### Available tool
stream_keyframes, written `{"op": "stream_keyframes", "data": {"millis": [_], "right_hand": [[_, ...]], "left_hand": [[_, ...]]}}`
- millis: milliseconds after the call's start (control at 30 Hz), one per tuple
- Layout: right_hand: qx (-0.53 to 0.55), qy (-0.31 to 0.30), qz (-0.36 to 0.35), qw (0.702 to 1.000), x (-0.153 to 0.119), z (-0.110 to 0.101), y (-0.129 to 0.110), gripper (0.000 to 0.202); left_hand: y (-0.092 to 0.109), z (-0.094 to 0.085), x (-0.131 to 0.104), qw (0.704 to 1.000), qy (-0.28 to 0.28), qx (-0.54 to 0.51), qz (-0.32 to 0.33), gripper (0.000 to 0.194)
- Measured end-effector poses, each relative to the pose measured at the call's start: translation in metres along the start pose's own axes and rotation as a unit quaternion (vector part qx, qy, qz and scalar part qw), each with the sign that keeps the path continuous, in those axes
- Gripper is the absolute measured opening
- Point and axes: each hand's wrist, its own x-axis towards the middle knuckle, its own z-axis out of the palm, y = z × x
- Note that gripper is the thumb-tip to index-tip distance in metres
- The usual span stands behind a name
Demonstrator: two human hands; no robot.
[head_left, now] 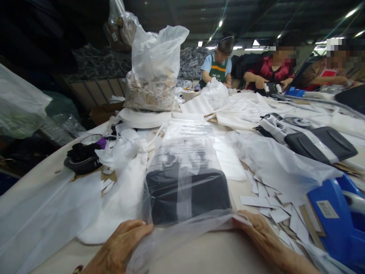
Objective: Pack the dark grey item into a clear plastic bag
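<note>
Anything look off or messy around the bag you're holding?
Paper strips lie scattered loose on the table beside the right hand. The clear bag with the dark item is wrinkled, its open end loose between the right and left hand. Nothing looks damaged.

Head view, forward-down, close over table (37, 179)

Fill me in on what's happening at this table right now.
A person's left hand and right hand grip the near open edge of a clear plastic bag lying flat on the table, with a dark folded item inside. White paper slips and a blue tool lie to the right. Other people work at the far end.
</note>
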Motion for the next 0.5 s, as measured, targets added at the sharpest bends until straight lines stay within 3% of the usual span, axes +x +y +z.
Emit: {"op": "stream_keyframes", "data": {"millis": [100, 233, 400, 500], "right_hand": [[0.003, 0.017, 0.015, 1.000, -0.001, 0.002, -0.004, 0.058], [0.009, 0.038, 0.027, 0.999, -0.003, 0.006, -0.005, 0.057], [0.035, 0.026, 0.057, 0.997, -0.001, 0.009, -0.004, 0.051], [0.049, 0.035, 0.048, 0.997, -0.006, 0.009, -0.002, 0.047]], "left_hand": [[0.003, 0.010, 0.002, 0.998, 0.048, 0.009, -0.030, 0.065], [0.003, 0.013, -0.007, 0.998, 0.013, -0.013, -0.062, 0.074], [0.009, 0.009, 0.001, 0.992, 0.061, -0.074, -0.079, 0.034], [0.012, 0.016, 0.006, 0.989, 0.108, -0.078, -0.064, 0.023]]}}
